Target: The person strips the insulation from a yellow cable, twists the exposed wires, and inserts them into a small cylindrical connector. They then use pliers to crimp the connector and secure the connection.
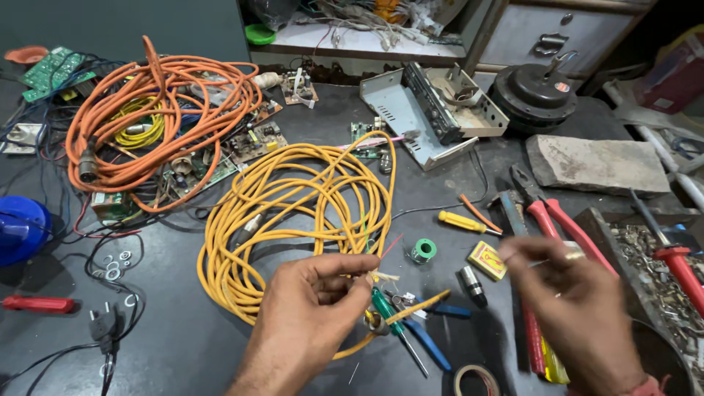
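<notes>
Left hand [315,308], low centre, with fingers [350,282] pinched shut on the stripped end of the yellow cable [293,213]; frayed strands just visible past the fingertips. Cable end thus held between thumb and forefinger, the rest trailing back into a loose coil flat on the dark counter [183,330], directly above and left of the hand. Right hand [579,301], blurred, raised over the counter to the right, well apart from the cable end; fingers [539,253] partly curled, apparently pinching something small, though too blurred to say whether closed on anything.

Below the left hand: green-handled screwdriver [387,308] and blue-handled cutters [433,345], both lying on the counter. Between the two hands: small spool of solder [424,251], a yellow matchbox [488,260], a yellow-handled screwdriver [460,221]. Behind the right hand: red-handled pliers [557,216]. Upper left: orange cable [154,117] coiled over several circuit boards [249,143]. Upper centre: an opened grey metal case [422,110]. Far right: grey stone block [598,165].
</notes>
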